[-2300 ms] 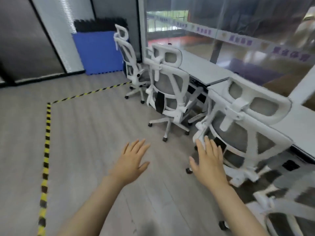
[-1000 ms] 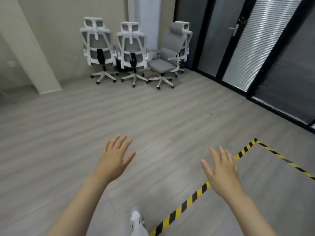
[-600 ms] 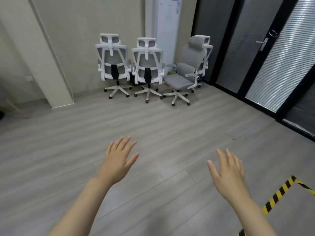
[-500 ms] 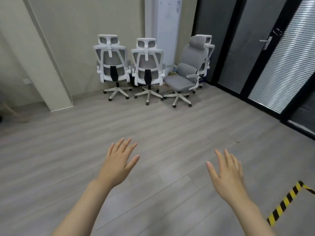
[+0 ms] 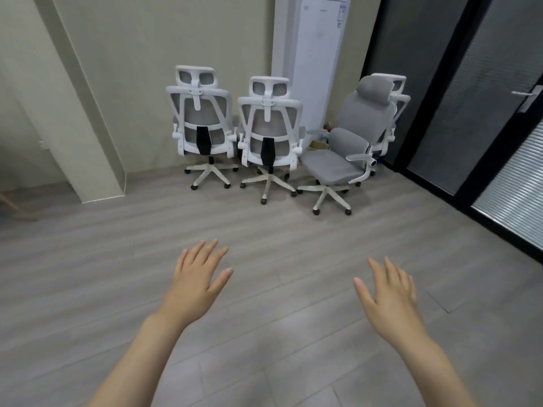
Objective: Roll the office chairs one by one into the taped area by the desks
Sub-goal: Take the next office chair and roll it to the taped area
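Several white-framed grey office chairs stand against the far wall. The left chair (image 5: 202, 124) and the middle chair (image 5: 269, 133) show me their backs. A third chair (image 5: 346, 154) is turned with its seat facing left, and a fourth chair (image 5: 395, 92) is mostly hidden behind it. My left hand (image 5: 197, 280) and my right hand (image 5: 388, 292) are held out in front of me, palms down, fingers apart, holding nothing. Both hands are well short of the chairs, with bare floor between. The taped area and the desks are out of view.
A tall white air-conditioner unit (image 5: 311, 54) stands behind the chairs. A slanted beige pillar (image 5: 73, 118) comes down to the floor at the left. Dark glass partitions and a door with a handle (image 5: 529, 98) run along the right side. Grey plank floor (image 5: 147, 245) lies ahead.
I turned away from the desks and the chairs there, then moved toward the chairs at the wall. They look nearer now and the yellow-black tape has left the view. Both hands stayed spread and empty.
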`<state>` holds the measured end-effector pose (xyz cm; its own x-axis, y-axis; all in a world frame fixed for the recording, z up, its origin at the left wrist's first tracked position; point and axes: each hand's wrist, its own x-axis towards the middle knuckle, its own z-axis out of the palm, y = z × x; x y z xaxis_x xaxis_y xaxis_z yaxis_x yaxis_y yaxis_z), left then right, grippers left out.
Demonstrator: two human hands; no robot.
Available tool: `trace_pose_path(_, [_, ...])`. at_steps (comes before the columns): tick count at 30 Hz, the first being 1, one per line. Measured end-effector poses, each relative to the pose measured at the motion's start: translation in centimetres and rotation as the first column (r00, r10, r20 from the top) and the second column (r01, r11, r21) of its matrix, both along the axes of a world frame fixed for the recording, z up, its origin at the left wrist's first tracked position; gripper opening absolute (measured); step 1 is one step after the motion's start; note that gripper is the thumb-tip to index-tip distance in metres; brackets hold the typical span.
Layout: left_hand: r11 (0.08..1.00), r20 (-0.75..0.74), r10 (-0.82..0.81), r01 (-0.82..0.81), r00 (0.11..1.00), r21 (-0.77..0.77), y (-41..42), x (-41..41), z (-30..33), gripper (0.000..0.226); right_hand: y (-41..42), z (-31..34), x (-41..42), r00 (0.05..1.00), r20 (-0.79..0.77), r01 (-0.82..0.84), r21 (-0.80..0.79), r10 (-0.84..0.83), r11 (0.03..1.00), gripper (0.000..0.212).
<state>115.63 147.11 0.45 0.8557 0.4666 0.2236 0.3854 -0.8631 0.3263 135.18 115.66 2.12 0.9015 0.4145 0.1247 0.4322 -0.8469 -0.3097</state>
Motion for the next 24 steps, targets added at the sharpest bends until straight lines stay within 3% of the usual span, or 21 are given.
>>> trace_pose_path(11, [0.996,-0.014,0.084,-0.085,0.996,-0.033,17.7,19.7,-2.4,0.076,18.8,-0.8,21.6,0.998,-0.02,-0.062,0.047,0.063,0.997,0.06])
trace_pose_path(17, [0.995,-0.001,0.1,-0.1,0.995,-0.03,31.8,30.5,-1.5,0.091,32.1,0.3,33.2,0.999,-0.042,-0.028,0.052,0.03,0.998,0.061])
trace_pose_path(21, [0.993,-0.024,0.114,-0.114,0.993,-0.014,40.3,36.6,0.1,0.081,41.0,0.9,40.0,0.997,-0.045,-0.063,0.045,0.065,0.997,0.063])
trace_pose_path(24, [0.992,-0.04,0.125,-0.126,0.991,-0.01,45.6,40.5,0.1,0.089,47.2,0.7,44.3,0.993,-0.044,-0.109,0.058,0.112,0.992,0.073])
